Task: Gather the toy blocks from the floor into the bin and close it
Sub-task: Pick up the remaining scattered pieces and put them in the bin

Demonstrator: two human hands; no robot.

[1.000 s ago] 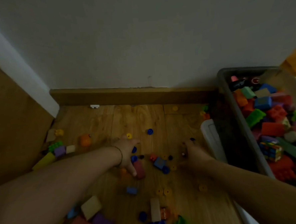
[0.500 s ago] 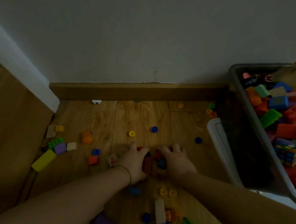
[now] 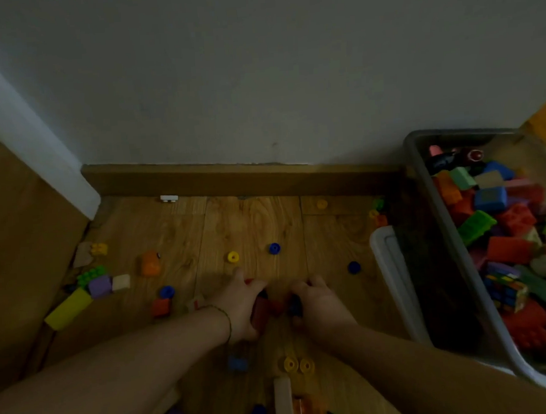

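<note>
A plain grey wall point(image 3: 256, 63) fills the far half of the view, meeting a brown wooden plank floor point(image 3: 253, 220) at a wooden skirting board point(image 3: 231, 179). At the right stands a grey translucent plastic bin point(image 3: 429, 277), open and heaped with coloured toy blocks. Its white plastic lid point(image 3: 394, 273) lies on the floor just beside the bin's left wall.

Both bare forearms reach in from the near edge to the middle of the floor. The left hand point(image 3: 242, 308) and the right hand point(image 3: 319, 306) face each other, close together, with a small heap of red and blue toy blocks point(image 3: 276, 305) lying on the floor between them. The fingers of each hand are curled inward round this heap, cupping it from its left and right sides. A dark red piece sits against the left palm and a blue piece against the right fingers.

More blocks are scattered around. A long yellow plastic block point(image 3: 68, 309) lies at the far left, well apart from the hands, and an orange toy piece point(image 3: 150, 263) lies to its right. A cream upright block point(image 3: 283, 399) stands nearer the person. A yellow ring point(image 3: 233, 256) and a blue ring point(image 3: 274, 248) lie just beyond the fingertips.
</note>
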